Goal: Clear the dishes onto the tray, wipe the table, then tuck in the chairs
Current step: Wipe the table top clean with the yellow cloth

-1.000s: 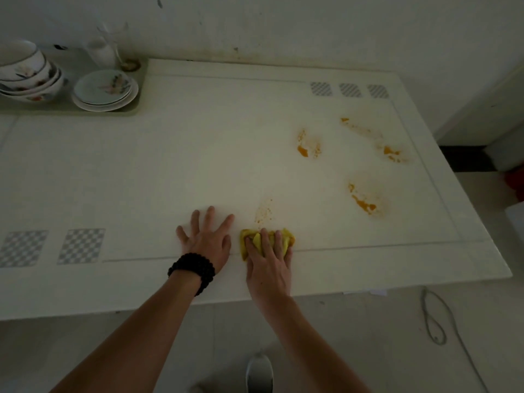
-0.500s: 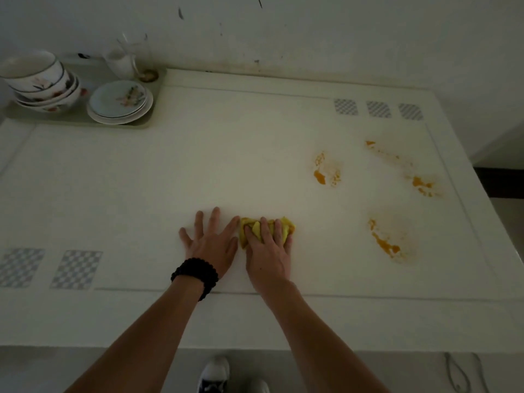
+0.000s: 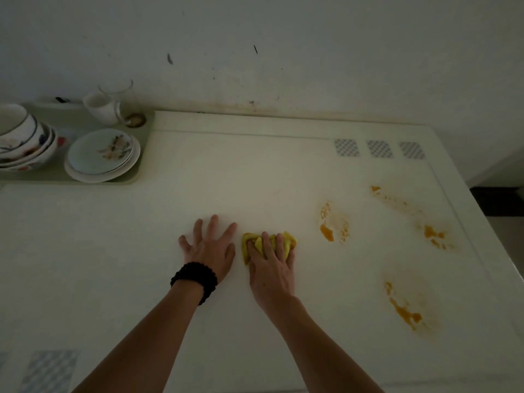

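The right hand (image 3: 270, 262) lies flat on a bunched yellow cloth (image 3: 268, 243), fingers pressed down over it and pinning it to the white table (image 3: 198, 194), near the middle of the top; the left hand (image 3: 209, 248) rests just beside it, palm down, fingers spread, holding nothing, a dark bead bracelet (image 3: 195, 279) at the wrist. The dishes look cleared: stacked bowls (image 3: 21, 143), plates (image 3: 102, 154), a mug (image 3: 103, 107) and a glass (image 3: 120, 95) sit on the tray (image 3: 143, 154) at the far left corner; so the step in hand is the wiping. Four orange stains remain to the right of the cloth: the closest (image 3: 331, 225) just beyond it, two further right (image 3: 397, 199) (image 3: 435, 235), one nearer the front edge (image 3: 405, 307). To wipe well, I judge it best to sweep the cloth across each stain with firm, even pressure; work from the rim of a smear inward so it does not spread; turn the cloth to a clean fold once it loads up; the thick blobs may need lifting rather than dragging. The left hand serves as a brace; keep it clear of wet patches. No chairs are in view.
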Demonstrator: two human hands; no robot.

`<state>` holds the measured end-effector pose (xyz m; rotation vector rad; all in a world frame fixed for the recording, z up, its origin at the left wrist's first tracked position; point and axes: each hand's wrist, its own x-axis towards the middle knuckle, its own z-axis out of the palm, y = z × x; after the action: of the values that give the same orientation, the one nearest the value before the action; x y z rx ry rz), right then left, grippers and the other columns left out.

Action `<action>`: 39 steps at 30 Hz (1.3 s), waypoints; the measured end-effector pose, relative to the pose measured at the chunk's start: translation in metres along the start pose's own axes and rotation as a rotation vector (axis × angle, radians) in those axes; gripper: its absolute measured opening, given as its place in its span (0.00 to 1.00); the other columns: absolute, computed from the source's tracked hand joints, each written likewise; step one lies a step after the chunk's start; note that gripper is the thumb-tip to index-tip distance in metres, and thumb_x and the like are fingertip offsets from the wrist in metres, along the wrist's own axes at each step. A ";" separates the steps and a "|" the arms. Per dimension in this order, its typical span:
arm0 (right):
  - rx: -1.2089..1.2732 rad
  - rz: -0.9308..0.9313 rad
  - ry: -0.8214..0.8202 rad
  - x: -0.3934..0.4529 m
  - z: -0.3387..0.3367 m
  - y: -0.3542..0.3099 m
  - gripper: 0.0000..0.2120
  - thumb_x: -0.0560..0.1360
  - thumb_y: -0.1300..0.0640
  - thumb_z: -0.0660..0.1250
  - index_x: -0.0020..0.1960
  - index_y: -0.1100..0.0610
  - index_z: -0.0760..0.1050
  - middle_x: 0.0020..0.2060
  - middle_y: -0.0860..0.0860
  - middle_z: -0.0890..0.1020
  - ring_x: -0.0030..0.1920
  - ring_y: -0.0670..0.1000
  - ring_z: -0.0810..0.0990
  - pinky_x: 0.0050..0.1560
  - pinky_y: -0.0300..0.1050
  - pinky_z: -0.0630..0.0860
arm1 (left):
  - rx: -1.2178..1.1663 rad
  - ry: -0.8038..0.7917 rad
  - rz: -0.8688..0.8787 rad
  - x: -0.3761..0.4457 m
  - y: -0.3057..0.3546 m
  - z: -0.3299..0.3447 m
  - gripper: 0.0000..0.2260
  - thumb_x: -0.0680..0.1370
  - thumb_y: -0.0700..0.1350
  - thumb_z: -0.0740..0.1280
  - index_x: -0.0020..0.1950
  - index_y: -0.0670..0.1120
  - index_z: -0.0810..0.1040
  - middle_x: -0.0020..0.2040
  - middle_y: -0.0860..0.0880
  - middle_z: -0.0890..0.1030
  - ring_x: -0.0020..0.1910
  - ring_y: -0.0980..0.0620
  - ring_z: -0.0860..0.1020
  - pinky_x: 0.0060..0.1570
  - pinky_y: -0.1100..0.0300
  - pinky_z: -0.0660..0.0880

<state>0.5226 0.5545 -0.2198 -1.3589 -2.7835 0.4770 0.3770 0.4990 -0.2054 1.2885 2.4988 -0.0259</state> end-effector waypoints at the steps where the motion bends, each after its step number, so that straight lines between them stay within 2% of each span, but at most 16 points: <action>1: -0.004 0.000 0.007 0.008 -0.001 -0.001 0.22 0.73 0.52 0.68 0.67 0.47 0.76 0.73 0.54 0.72 0.74 0.65 0.66 0.68 0.71 0.64 | 0.005 -0.004 0.002 0.007 0.000 -0.003 0.23 0.80 0.59 0.49 0.76 0.64 0.53 0.79 0.51 0.47 0.77 0.40 0.45 0.69 0.31 0.52; 7: -0.014 0.003 0.024 0.092 -0.006 -0.005 0.23 0.76 0.52 0.66 0.70 0.47 0.73 0.75 0.54 0.69 0.76 0.65 0.62 0.71 0.71 0.60 | 0.013 0.006 0.007 0.075 -0.012 -0.020 0.23 0.80 0.62 0.48 0.75 0.66 0.51 0.79 0.52 0.46 0.77 0.41 0.44 0.68 0.30 0.51; 11: -0.005 -0.003 -0.036 0.141 -0.012 -0.004 0.24 0.80 0.51 0.58 0.76 0.46 0.65 0.80 0.51 0.57 0.80 0.62 0.49 0.76 0.67 0.47 | 0.025 0.010 0.020 0.109 -0.019 -0.031 0.24 0.79 0.63 0.49 0.76 0.66 0.51 0.79 0.52 0.46 0.77 0.40 0.45 0.68 0.31 0.52; 13: -0.005 -0.011 -0.039 0.165 -0.017 -0.007 0.24 0.81 0.50 0.56 0.78 0.45 0.62 0.81 0.50 0.54 0.80 0.60 0.46 0.76 0.65 0.45 | 0.032 0.012 0.020 0.126 -0.021 -0.035 0.24 0.79 0.64 0.49 0.76 0.66 0.50 0.79 0.52 0.46 0.77 0.41 0.45 0.68 0.31 0.52; 28: -0.051 -0.075 -0.059 0.331 -0.035 -0.009 0.24 0.83 0.48 0.53 0.78 0.44 0.60 0.81 0.51 0.53 0.80 0.60 0.46 0.76 0.67 0.46 | 0.041 0.031 0.051 0.237 -0.011 -0.062 0.27 0.78 0.66 0.48 0.76 0.66 0.47 0.80 0.53 0.45 0.77 0.39 0.44 0.69 0.31 0.50; 35: -0.073 -0.235 -0.100 0.367 -0.050 0.026 0.22 0.84 0.47 0.52 0.78 0.41 0.60 0.80 0.49 0.55 0.80 0.57 0.47 0.78 0.62 0.47 | 0.043 0.027 0.029 0.254 0.000 -0.062 0.27 0.78 0.65 0.48 0.76 0.65 0.46 0.80 0.53 0.43 0.77 0.38 0.43 0.69 0.30 0.48; 39: -0.074 -0.132 -0.072 0.376 -0.059 0.059 0.22 0.83 0.48 0.52 0.78 0.41 0.61 0.80 0.49 0.55 0.80 0.57 0.48 0.78 0.61 0.48 | 0.024 0.051 -0.002 0.252 0.010 -0.062 0.26 0.79 0.62 0.49 0.77 0.62 0.48 0.80 0.50 0.44 0.76 0.35 0.43 0.70 0.30 0.46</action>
<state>0.3419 0.8942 -0.2265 -1.1823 -2.9528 0.4311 0.2322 0.7144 -0.2204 1.3117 2.5502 -0.0236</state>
